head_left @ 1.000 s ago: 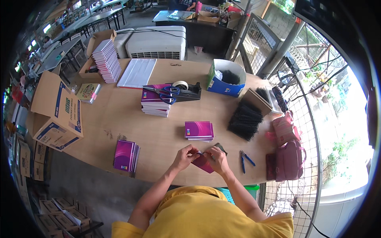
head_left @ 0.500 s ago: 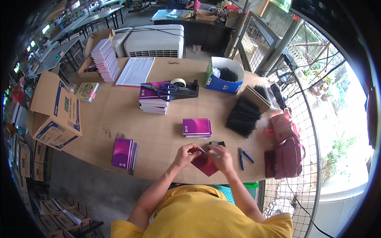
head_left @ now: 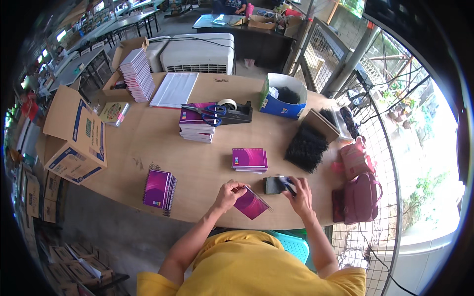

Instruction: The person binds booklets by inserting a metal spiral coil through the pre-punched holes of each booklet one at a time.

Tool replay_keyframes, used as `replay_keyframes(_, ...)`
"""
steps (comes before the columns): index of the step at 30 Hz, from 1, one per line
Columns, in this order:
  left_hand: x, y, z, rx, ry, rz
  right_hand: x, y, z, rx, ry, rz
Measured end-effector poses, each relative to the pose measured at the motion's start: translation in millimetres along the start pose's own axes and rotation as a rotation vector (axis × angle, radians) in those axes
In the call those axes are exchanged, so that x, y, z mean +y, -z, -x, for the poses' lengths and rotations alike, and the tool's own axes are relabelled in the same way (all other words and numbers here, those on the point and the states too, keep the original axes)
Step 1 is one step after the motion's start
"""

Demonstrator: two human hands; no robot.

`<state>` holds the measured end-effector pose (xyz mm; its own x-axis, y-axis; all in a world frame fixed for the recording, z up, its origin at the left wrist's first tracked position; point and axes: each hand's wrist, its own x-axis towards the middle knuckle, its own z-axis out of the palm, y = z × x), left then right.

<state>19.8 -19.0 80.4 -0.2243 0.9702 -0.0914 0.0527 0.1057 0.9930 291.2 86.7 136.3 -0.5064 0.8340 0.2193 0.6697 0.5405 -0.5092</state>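
Magenta spiral-bound notebook point(head_left: 251, 203) lies tilted near the front edge of the wooden counter point(head_left: 148, 143), the left hand point(head_left: 230, 189) pinching its upper corner with fingers closed on it. Just beside it, the right hand point(head_left: 298, 190) rests on a small dark grey tool point(head_left: 274, 185); whether those fingers grip it, I cannot tell.

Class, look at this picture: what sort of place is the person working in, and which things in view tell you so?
Probably a small workshop where notebooks are put together or packed, semi-open to the outdoors. Clues: stacks of purple spiral notebooks on a long wooden table, cardboard boxes beside it, and a pile of black binding coils.
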Motion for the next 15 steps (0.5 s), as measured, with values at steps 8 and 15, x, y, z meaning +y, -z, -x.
replay_keyframes(8, 7, 13, 2, 0.019, 0.025, -0.019, -73, 9, -64, -0.12, 0.705, 0.336)
replay_keyframes(15, -2, 19, 8, 0.094, 0.09, 0.037, -82, -8, -77, -0.081, 0.893, 0.363)
